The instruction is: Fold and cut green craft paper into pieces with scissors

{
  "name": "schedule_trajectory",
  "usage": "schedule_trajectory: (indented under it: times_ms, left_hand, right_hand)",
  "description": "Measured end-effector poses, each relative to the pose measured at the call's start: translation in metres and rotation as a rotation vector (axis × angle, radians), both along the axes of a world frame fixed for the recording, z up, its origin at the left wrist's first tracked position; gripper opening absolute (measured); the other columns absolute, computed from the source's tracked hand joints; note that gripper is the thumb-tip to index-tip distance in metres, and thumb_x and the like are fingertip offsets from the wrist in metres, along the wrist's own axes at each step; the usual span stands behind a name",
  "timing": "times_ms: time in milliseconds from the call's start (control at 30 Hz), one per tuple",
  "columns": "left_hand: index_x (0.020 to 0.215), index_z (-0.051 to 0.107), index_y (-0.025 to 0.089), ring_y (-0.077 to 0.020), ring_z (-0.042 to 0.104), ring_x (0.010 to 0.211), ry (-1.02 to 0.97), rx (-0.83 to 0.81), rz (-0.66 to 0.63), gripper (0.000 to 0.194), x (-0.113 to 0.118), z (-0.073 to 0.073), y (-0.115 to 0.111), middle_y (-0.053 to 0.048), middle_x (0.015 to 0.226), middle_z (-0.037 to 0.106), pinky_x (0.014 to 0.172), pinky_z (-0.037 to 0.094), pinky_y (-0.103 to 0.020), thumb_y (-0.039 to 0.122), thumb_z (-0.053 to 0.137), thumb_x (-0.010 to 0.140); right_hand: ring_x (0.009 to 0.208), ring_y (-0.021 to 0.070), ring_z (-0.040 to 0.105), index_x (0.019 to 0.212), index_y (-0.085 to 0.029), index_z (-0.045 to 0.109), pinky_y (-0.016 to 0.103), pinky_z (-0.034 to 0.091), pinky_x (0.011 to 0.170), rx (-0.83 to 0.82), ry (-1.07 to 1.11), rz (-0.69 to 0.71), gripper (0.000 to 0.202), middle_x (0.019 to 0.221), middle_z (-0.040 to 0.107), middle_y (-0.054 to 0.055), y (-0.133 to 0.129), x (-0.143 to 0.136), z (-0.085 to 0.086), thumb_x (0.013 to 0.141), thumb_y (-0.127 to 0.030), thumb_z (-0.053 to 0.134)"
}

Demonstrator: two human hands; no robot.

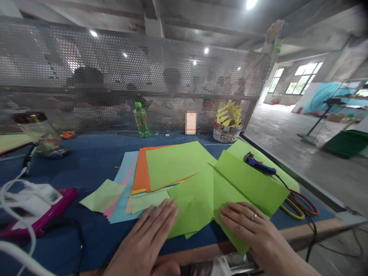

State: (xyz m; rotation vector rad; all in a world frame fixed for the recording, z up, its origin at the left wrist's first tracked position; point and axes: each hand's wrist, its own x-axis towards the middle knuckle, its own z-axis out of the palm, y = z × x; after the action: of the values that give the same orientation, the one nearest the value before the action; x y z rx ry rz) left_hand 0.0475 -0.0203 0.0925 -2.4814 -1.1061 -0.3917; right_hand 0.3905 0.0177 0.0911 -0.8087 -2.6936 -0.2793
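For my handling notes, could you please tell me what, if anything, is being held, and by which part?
No hold is visible: the left hand and right hand rest flat on green paper.

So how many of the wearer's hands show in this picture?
2: the left hand lies at the left edge of the green paper, and the right hand, wearing a ring, lies farther right on it.

Creased lime-green paper (195,207) on the blue tabletop (94,157)
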Motion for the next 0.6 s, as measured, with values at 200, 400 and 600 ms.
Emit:
schedule_trajectory:
  times_ms: [200,400,600]
  left_hand:
    - [0.151,0.03,0.021,-0.025,0.046,0.134,0.043,-0.072,-0.016,0.072,0.002,-0.003,0.007,-0.005,0.148,0.046,0.111,0.034,-0.037,0.056,0.05,0.091]
    - [0.136,0.055,0.019,-0.0375,0.055,0.124,-0.098,0.064,0.233,0.068,-0.023,-0.017,0.005,-0.013,0.136,0.059,0.115,0.017,-0.059,0.063,0.056,0.084]
    - [0.121,0.062,0.031,-0.0291,0.068,0.105,-0.802,-0.38,0.402,0.046,-0.009,-0.013,-0.012,-0.006,0.117,0.071,0.094,0.051,-0.039,0.054,0.064,0.082]
  right_hand:
    - [0.133,0.0227,0.047,0.14,-0.018,0.05,0.041,0.039,0.107,0.044,-0.013,-0.059,0.075,0.144,0.053,0.002,-0.001,0.014,-0.005,0.07,0.003,0.038]
    - [0.131,0.0237,0.05,0.141,-0.016,0.048,0.04,0.042,0.105,0.038,0.017,-0.086,0.076,0.143,0.054,0.004,-0.003,0.013,-0.012,0.069,0.003,0.039]
    - [0.133,0.0237,0.048,0.145,-0.015,0.043,0.04,0.043,0.106,0.048,0.17,-0.094,0.078,0.143,0.054,0.006,-0.007,0.004,-0.008,0.069,0.002,0.037]
